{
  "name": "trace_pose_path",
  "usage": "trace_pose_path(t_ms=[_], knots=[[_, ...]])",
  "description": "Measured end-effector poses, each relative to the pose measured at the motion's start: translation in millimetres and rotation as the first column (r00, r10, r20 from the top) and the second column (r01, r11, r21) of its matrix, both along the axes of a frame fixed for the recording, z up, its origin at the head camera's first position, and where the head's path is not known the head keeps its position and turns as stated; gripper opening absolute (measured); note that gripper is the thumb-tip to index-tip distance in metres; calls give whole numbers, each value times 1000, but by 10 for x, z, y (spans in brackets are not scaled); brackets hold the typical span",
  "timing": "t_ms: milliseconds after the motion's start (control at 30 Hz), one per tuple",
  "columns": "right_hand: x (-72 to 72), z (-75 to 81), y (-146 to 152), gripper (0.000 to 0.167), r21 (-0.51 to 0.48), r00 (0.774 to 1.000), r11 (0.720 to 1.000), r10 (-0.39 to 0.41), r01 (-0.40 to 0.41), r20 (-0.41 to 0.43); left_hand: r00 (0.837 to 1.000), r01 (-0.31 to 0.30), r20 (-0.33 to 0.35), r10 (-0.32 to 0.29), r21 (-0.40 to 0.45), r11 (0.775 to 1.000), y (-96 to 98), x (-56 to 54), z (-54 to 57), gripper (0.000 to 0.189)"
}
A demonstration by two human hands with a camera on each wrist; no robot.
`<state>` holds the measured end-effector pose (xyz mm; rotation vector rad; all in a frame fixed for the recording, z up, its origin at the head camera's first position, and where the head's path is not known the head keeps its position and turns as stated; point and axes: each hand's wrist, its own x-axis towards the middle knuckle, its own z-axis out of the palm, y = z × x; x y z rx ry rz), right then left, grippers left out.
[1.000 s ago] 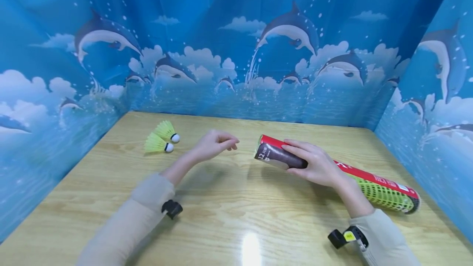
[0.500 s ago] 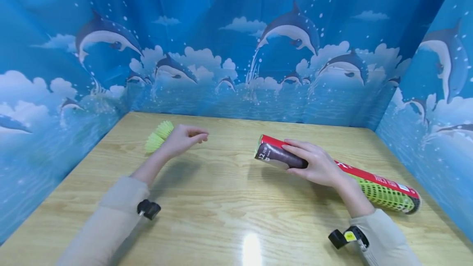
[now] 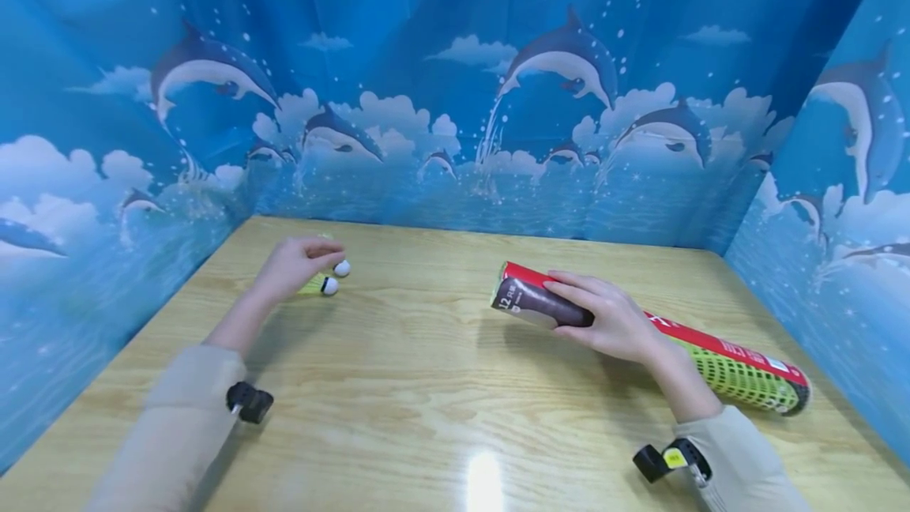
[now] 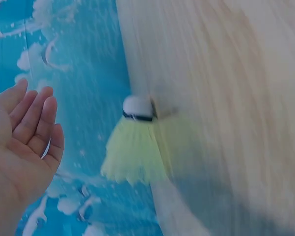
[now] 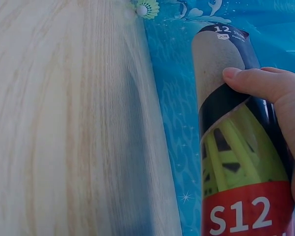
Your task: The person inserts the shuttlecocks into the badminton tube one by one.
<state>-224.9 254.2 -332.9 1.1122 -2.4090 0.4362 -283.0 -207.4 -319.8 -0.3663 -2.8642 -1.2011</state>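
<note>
Two yellow shuttlecocks with white corks lie at the table's back left in the head view. My left hand (image 3: 295,263) hovers over them and hides most of the far one (image 3: 342,268) and part of the near one (image 3: 329,285). Its fingers are loosely curled with nothing in them; in the left wrist view a shuttlecock (image 4: 135,147) shows to the side of that hand. My right hand (image 3: 611,318) grips a red, black and green shuttlecock tube (image 3: 732,366) near its left end. That end tilts up off the table, while the other end points toward the right edge.
The wooden table (image 3: 398,409) carries these things. A blue dolphin-print curtain (image 3: 441,85) stands along its back and both sides, close behind the shuttlecocks.
My left hand has moved left from the middle of the table to over the shuttlecocks. The right hand and the tube have stayed in place.
</note>
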Motion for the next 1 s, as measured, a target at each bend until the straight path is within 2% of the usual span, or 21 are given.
trace_pose_path(t_ms=[233, 400, 533, 700, 1000], knots=[[8, -3, 4, 62, 5, 1000, 1000, -6, 6, 1, 997, -82, 1, 82, -30, 996, -247, 51, -4, 50], [14, -8, -5, 72, 9, 1000, 1000, -12, 12, 1, 992, -125, -9, 124, -31, 992, -399, 74, -16, 53], [14, -11, -10, 73, 13, 1000, 1000, -13, 13, 1, 989, -149, -2, 149, -48, 988, -489, 72, -35, 55], [9, -15, -4, 72, 16, 1000, 1000, -10, 10, -1, 989, -144, 33, 147, -81, 986, -556, 46, -74, 60], [7, -8, -8, 73, 13, 1000, 1000, -17, 17, -1, 991, -109, 57, 117, -138, 984, -587, -19, -187, 56]])
